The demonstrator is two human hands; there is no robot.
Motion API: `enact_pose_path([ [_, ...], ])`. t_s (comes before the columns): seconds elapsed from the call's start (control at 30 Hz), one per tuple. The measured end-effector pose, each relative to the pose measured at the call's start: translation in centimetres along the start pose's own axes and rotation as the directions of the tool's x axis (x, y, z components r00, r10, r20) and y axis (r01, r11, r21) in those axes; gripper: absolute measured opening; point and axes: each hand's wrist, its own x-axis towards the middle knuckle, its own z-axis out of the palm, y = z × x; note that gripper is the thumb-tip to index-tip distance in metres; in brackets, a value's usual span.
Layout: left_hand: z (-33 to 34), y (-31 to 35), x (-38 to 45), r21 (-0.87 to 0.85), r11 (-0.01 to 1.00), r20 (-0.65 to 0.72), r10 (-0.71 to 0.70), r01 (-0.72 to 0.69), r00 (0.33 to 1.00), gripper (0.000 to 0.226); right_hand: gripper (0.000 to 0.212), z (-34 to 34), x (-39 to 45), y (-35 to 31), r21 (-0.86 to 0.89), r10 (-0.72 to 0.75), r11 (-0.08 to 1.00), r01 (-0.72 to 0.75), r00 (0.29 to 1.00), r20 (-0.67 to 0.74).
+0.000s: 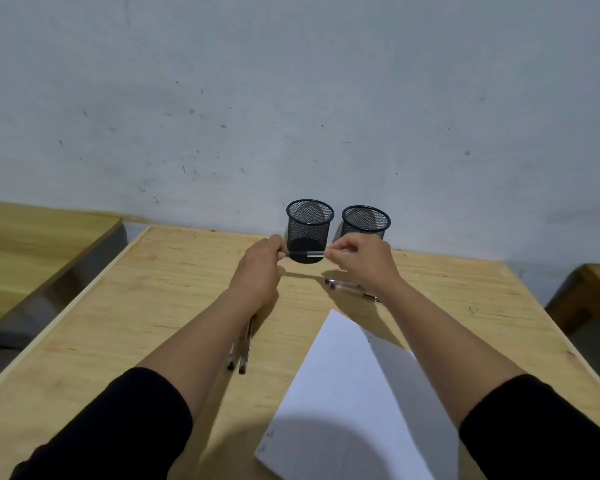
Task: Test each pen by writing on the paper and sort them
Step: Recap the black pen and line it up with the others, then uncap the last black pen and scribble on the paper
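I hold a clear pen [309, 253] with a dark cap end level above the table, in front of the left mesh cup [309, 221]. My left hand [262, 263] pinches its dark end and my right hand [359, 259] pinches its clear end. A second black mesh cup [366, 221] stands to the right. Two clear pens with purple ends [345, 285] lie under my right wrist. Two dark pens [244, 348] lie partly under my left forearm. White paper [354, 393] lies at the front right, with small marks near its front left corner.
The wooden table [136, 323] stands against a grey-white wall [291, 98]. Another wooden surface [32, 244] lies to the left across a gap, and a wooden piece of furniture [589, 299] sits at the far right.
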Motion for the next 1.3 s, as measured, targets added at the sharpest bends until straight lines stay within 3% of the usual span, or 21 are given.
enact_pose_path([
  [0.07,-0.7,1.0,-0.8,-0.103,0.995,-0.032,-0.003,-0.001,0.999,0.02,0.011,-1.5,-1.6,-0.5,0.232,0.101,0.967,-0.101,0.995,0.013],
  [0.17,-1.3,2.5,-2.7,-0.238,0.971,-0.081,-0.026,0.006,0.996,0.016,0.009,-2.4,-4.3,-0.8,0.543,0.198,0.819,-0.187,0.979,0.038],
  [0.27,-1.3,4.2,-5.0,-0.349,0.937,-0.065,-0.058,0.031,0.996,0.014,0.008,-1.6,-6.6,-0.8,0.663,0.218,0.718,-0.212,0.973,0.074],
  [0.43,-1.6,6.3,-7.9,-0.376,0.927,-0.006,-0.013,0.01,1.0,0.005,0.013,-0.3,-9.6,-0.8,0.683,0.154,0.708,-0.177,0.983,0.095],
  [0.53,-2.5,5.7,-8.3,-0.36,0.933,0.053,-0.009,0.027,0.999,0.011,0.017,-0.4,-10.6,-0.8,0.682,0.098,0.725,-0.094,0.995,0.034],
  [0.63,-4.9,2.6,-7.9,-0.335,0.926,-0.071,-0.211,0.175,0.975,0.01,0.017,-2.7,-10.9,0.4,0.761,0.157,0.647,-0.047,0.985,-0.072],
  [0.7,-6.6,0.8,-8.1,-0.245,0.94,-0.087,-0.265,0.237,0.96,0.009,0.018,-4.6,-11.1,1.6,0.768,0.19,0.638,-0.054,0.978,-0.088],
  [0.87,-4.2,2.1,-9.0,-0.148,0.981,0.123,-0.11,0.128,0.986,0.005,0.016,-3.3,-11.8,2.4,0.725,0.195,0.675,-0.14,0.981,0.007],
  [0.97,-1.5,2.0,-9.8,-0.009,0.996,0.217,-0.087,0.091,0.972,0.005,0.014,-2.1,-12.5,2.4,0.711,0.19,0.684,-0.166,0.981,0.046],
  [1.13,-0.1,1.6,-10.4,0.119,0.989,0.231,-0.114,0.088,0.966,0.012,0.015,-1.5,-13.4,3.0,0.657,0.237,0.716,-0.237,0.967,0.091],
  [1.3,-0.6,1.4,-10.6,0.079,0.992,0.231,-0.113,0.097,0.967,0.021,0.005,-1.0,-14.0,2.8,0.597,0.22,0.764,-0.242,0.969,0.112],
])
